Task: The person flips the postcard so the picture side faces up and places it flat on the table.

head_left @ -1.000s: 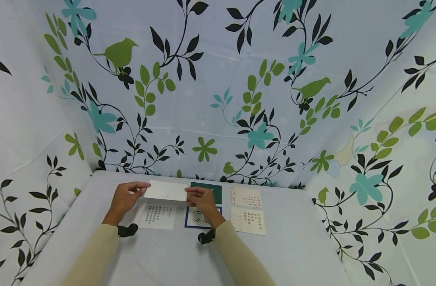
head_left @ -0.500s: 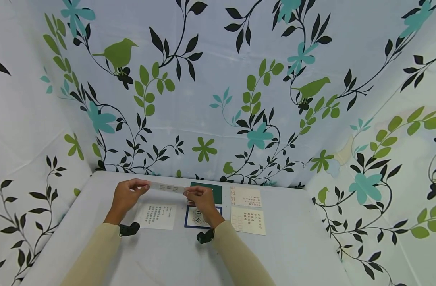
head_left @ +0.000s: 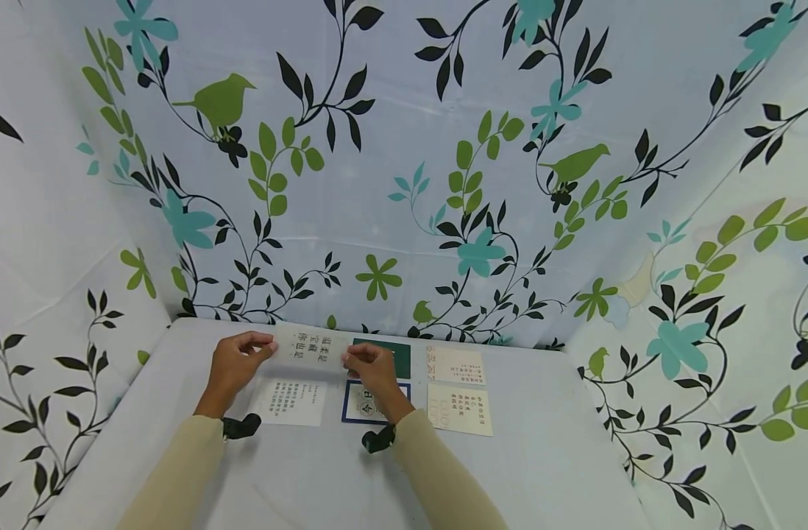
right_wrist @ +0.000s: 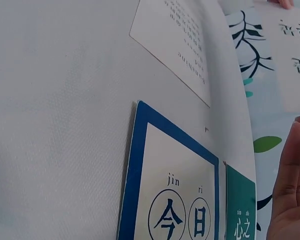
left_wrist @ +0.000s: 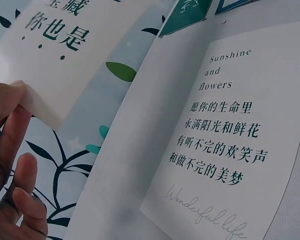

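A white card (head_left: 311,352) printed with large dark Chinese characters is held up over the back of the table. My left hand (head_left: 235,368) pinches its left edge between thumb and fingers; the left wrist view shows the same card (left_wrist: 55,60) at the fingertips. On the opposite edge my right hand (head_left: 375,377) grips the card. Below it lies another white card (left_wrist: 225,120), with "Sunshine and flowers" and Chinese lines. Under and behind the right hand are a blue-bordered card (right_wrist: 177,170) and a green card (right_wrist: 240,200), both partly hidden in the head view.
To the right of the hands, two cream cards with printed text lie one behind the other: a far card (head_left: 458,366) and a near card (head_left: 461,409). The white-covered table (head_left: 543,442) meets a leaf-and-bird patterned cloth (head_left: 404,184) at the back.
The held card showed a nearly blank side, then tilted almost edge-on, and now shows a side with large characters. Both hands stay in about the same place.
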The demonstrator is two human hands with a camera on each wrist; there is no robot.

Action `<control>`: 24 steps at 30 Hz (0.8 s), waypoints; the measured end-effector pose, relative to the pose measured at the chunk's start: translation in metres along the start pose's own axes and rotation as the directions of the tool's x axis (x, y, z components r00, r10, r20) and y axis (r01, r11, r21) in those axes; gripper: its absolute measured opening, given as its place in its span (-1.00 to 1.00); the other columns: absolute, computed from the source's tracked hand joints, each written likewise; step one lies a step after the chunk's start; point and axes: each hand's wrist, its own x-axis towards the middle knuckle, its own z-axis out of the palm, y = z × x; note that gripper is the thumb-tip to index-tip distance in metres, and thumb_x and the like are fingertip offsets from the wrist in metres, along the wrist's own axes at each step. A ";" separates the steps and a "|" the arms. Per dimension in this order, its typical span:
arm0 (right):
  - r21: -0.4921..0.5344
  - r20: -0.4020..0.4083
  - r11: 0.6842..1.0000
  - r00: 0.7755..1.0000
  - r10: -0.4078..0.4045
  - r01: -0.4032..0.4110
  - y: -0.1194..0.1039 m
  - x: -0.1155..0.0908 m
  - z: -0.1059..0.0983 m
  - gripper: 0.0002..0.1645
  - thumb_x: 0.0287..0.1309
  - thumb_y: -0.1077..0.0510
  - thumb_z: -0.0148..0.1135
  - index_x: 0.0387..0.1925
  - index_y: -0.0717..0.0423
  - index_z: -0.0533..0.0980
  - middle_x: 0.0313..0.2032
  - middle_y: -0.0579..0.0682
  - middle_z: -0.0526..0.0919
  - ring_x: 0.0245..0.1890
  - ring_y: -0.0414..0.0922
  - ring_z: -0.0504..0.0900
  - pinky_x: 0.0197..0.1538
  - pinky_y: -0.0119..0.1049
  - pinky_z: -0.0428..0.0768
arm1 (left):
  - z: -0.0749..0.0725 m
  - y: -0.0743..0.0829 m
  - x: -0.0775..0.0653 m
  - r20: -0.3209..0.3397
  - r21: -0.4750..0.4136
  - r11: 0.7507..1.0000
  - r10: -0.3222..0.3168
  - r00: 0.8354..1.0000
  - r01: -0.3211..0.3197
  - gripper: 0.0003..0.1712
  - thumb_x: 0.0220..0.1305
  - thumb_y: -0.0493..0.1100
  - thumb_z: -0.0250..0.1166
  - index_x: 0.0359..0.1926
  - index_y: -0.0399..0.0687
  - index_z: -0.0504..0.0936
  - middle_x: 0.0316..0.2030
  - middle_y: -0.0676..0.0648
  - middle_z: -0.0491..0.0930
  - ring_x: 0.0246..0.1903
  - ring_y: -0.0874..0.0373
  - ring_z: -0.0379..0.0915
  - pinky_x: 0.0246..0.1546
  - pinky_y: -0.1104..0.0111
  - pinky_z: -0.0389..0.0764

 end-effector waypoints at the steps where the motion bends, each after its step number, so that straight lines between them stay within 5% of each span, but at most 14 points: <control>1: 0.006 -0.003 1.000 1.000 -0.001 0.001 0.000 0.000 0.000 -0.82 0.27 0.13 0.51 -0.09 -0.09 0.75 -0.20 -0.08 0.82 -0.13 -0.05 0.82 0.09 -0.02 0.76 | 0.001 0.000 0.000 -0.009 -0.007 1.000 -0.006 1.000 0.006 -0.64 0.44 -0.06 0.40 0.15 -0.12 0.75 0.04 -0.20 0.72 -0.06 0.02 0.42 -0.08 0.26 0.44; 9: 0.038 -0.058 0.999 0.998 -0.024 0.026 0.000 -0.002 0.004 -0.81 0.29 0.20 0.47 -0.11 -0.12 0.71 -0.24 -0.09 0.85 -0.24 -0.09 0.84 -0.03 -0.12 0.79 | 0.008 -0.004 0.000 -0.092 -0.042 0.999 0.010 0.996 -0.014 -0.70 0.42 -0.09 0.43 0.09 -0.08 0.74 -0.08 -0.18 0.79 -0.06 0.04 0.48 0.03 0.25 0.40; 13: 0.032 -0.079 0.999 0.996 -0.037 0.039 0.002 -0.003 0.006 -0.79 0.30 0.22 0.46 -0.07 -0.08 0.74 -0.23 -0.11 0.85 -0.25 -0.10 0.84 -0.08 -0.21 0.79 | 0.008 -0.005 -0.003 -0.109 -0.048 0.999 0.002 0.994 -0.007 -0.69 0.41 -0.06 0.44 0.08 -0.09 0.76 -0.05 -0.19 0.80 -0.11 0.04 0.52 -0.09 0.37 0.45; 17: 0.026 -0.059 0.997 0.996 -0.068 0.070 0.004 -0.004 0.007 -0.63 0.30 0.26 0.44 0.12 -0.02 0.71 -0.18 -0.12 0.85 -0.22 -0.11 0.85 -0.07 -0.23 0.78 | 0.007 -0.006 -0.006 -0.105 -0.054 0.999 -0.002 0.995 -0.003 -0.66 0.41 -0.07 0.45 0.12 -0.08 0.77 0.00 -0.20 0.80 -0.16 0.03 0.48 -0.23 0.42 0.45; 24: 0.018 -0.021 0.997 0.997 -0.069 0.069 0.005 -0.004 0.009 -0.44 0.22 0.31 0.49 0.17 -0.25 0.68 -0.09 -0.04 0.81 -0.18 -0.14 0.82 -0.06 -0.25 0.78 | 0.003 -0.008 -0.004 -0.046 -0.005 1.000 0.006 0.999 -0.006 -0.49 0.36 -0.11 0.49 0.30 0.07 0.69 0.02 -0.17 0.76 -0.15 0.03 0.45 -0.19 0.33 0.46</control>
